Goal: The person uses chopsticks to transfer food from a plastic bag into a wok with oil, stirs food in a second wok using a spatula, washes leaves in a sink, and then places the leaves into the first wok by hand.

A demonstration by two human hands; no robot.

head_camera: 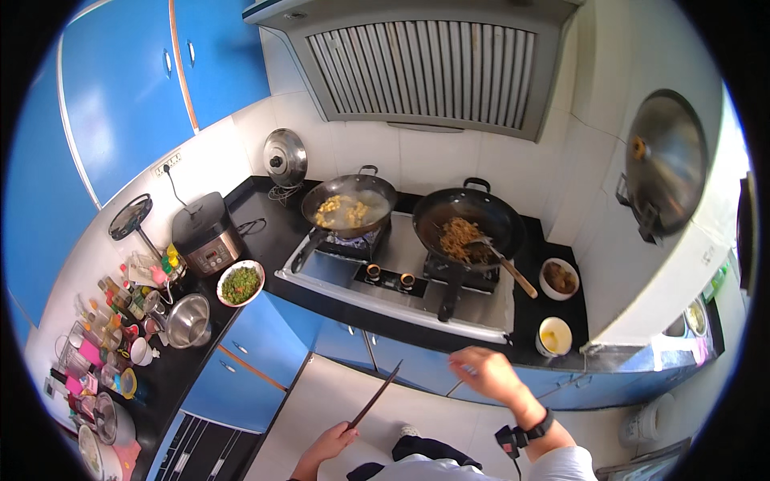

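My left hand grips a pair of dark chopsticks, held low in front of the counter with the tips angled up and to the right. My right hand hovers before the stove's front edge with its fingers bent. I see nothing in it, but its fingertips are blurred. On the right burner a black wok holds browned shredded food, and a wooden-handled spatula rests in it. Yellow chunks sit in steaming liquid in the left wok, over a lit flame.
Right of the stove stand a bowl of brown food and a cup with yellow contents. On the left counter are a bowl of chopped green food, a rice cooker, a steel bowl and several bottles. A range hood overhangs the stove.
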